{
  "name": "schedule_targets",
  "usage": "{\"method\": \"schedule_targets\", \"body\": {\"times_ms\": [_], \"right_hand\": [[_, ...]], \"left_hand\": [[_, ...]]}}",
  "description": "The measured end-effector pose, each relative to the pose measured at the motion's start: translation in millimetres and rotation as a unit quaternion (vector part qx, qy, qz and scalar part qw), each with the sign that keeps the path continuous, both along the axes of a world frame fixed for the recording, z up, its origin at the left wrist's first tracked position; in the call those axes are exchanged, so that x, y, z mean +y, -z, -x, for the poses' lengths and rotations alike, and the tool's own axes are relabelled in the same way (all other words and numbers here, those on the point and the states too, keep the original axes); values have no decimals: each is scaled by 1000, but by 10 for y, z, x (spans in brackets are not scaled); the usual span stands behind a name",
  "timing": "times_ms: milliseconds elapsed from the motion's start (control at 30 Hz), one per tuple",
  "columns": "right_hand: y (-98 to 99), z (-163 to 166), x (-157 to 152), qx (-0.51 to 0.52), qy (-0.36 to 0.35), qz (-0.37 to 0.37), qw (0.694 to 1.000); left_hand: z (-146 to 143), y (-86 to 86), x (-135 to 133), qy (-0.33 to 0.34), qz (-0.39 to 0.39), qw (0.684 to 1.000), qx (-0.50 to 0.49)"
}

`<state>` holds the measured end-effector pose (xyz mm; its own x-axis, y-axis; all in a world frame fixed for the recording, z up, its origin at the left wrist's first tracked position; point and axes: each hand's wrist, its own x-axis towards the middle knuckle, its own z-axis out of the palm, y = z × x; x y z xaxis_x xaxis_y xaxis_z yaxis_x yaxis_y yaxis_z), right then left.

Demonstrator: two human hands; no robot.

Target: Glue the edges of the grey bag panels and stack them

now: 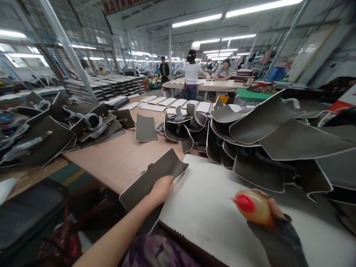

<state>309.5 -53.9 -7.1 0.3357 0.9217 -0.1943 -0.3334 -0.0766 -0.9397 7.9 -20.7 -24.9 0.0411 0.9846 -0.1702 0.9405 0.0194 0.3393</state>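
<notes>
Cut-off cloth at six o'clock; your left grip holds a curved panel, half-hidden right grip a blurred bottle.

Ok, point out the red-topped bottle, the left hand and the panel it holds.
Red-topped bottle (260,209), head view: its yellowish body.
Left hand (162,190), head view: back of the hand.
Panel (147,180), head view: its grey face.

Left forearm stretches forward, left hand gripping; blurred right hand is curled.

A grey panel is held by the left hand and a red-tipped bottle by the right hand.
</notes>
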Motion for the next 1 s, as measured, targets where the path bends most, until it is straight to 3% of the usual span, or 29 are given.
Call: {"method": "schedule_targets", "body": {"times_ms": [200,333,667,1000], "right_hand": [[111,243,136,-196,20,-59,979],[172,450,204,-338,-6,-64,939],[191,676,436,-434,-4,-172,884],[209,648,589,-480,-6,-203,853]], "left_hand": [[-131,238,19,-50,-20,997,-51],[-96,285,45,-86,-27,993,-79],[-107,287,95,-110,-11,989,-103],[-139,285,71,-109,-14,989,-97]]}}
